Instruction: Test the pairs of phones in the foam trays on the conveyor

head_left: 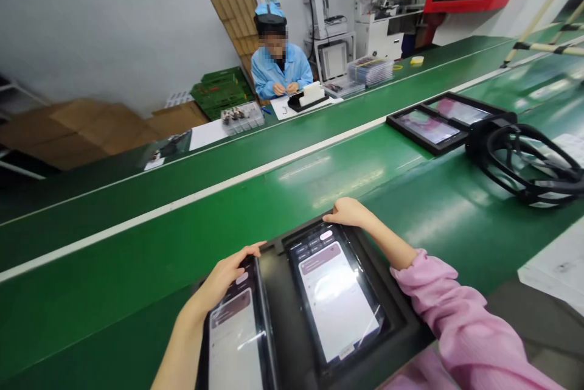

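A black tray (278, 299) lies on the green conveyor belt (137, 256) right in front of me, holding two lit tablets. My left hand (225, 274) curls over the far edge of the left tablet (235, 341), fingers wrapped on its top corner. My right hand (349, 212), in a pink sleeve, rests with fingers bent on the far edge of the tray, just above the right tablet (335, 292).
A second black tray (449, 119) with two tablets sits further along the belt at right, beside a black round wire frame (524, 162). Across the belt a person in a blue coat (279, 70) works at a bench with small parts trays, machines and cardboard.
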Available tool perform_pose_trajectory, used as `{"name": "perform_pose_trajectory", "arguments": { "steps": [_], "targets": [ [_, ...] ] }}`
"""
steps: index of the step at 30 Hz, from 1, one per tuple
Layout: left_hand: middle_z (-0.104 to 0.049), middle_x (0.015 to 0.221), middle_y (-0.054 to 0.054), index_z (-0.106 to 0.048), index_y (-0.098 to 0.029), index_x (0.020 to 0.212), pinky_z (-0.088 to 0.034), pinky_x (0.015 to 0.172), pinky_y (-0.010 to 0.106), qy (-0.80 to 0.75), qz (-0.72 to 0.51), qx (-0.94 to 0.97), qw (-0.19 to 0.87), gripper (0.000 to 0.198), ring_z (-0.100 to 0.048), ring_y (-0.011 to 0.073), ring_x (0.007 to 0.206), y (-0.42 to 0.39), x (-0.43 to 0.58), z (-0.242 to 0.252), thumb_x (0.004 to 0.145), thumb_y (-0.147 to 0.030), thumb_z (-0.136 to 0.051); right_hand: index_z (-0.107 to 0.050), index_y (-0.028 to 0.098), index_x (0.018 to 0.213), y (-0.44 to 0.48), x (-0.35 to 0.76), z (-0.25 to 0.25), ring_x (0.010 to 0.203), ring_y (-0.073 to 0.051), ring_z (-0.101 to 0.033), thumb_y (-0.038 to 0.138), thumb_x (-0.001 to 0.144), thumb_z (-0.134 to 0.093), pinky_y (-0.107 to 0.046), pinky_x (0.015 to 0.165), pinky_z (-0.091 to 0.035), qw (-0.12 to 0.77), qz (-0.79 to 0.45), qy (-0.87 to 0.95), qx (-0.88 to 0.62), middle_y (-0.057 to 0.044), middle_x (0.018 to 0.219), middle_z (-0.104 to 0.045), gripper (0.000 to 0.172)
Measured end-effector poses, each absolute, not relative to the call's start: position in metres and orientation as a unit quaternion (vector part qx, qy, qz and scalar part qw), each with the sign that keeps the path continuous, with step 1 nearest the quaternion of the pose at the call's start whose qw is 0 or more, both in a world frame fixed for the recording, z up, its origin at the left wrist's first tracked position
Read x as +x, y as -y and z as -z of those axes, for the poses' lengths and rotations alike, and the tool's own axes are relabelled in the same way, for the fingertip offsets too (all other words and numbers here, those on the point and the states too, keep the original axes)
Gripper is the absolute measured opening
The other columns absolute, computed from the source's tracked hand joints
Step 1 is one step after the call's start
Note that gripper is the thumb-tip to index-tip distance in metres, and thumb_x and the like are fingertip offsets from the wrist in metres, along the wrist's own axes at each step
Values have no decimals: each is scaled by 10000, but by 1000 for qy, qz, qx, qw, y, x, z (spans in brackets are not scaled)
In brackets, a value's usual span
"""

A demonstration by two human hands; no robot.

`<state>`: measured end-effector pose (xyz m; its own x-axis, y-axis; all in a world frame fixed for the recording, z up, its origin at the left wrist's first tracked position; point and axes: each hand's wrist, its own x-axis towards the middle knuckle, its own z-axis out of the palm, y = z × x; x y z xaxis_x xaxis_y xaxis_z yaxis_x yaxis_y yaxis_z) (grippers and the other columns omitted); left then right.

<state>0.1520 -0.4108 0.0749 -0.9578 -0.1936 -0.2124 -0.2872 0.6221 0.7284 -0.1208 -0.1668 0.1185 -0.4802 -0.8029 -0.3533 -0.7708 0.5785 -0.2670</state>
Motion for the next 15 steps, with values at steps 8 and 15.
{"name": "perform_pose_trajectory", "arguments": {
  "steps": [8, 15],
  "targets": [
    [-496, 1461, 83, -623, -237, 1084, -438, 1088, 468, -923, -355, -142, 48, 457, -536, 347, 1277, 429, 158, -58, 872, -555, -372, -735, 121, 1002, 169, -118, -123, 804, -207, -658, 559, 975, -667, -233, 508, -319, 264, 56, -846, -460, -81, 938, -695, 444],
    [-533, 1431, 21, -625, -273, 1125, -460, 1085, 398, -956, -276, -90, 40, 396, -557, 297, 1263, 433, 157, -50, 892, -522, -425, -668, 105, 1087, 167, -111, -120, 957, -273, -646, 555, 853, -814, -274, 763, -522, 267, 89, -845, -456, -147, 1138, -612, 527]
  ]
}}
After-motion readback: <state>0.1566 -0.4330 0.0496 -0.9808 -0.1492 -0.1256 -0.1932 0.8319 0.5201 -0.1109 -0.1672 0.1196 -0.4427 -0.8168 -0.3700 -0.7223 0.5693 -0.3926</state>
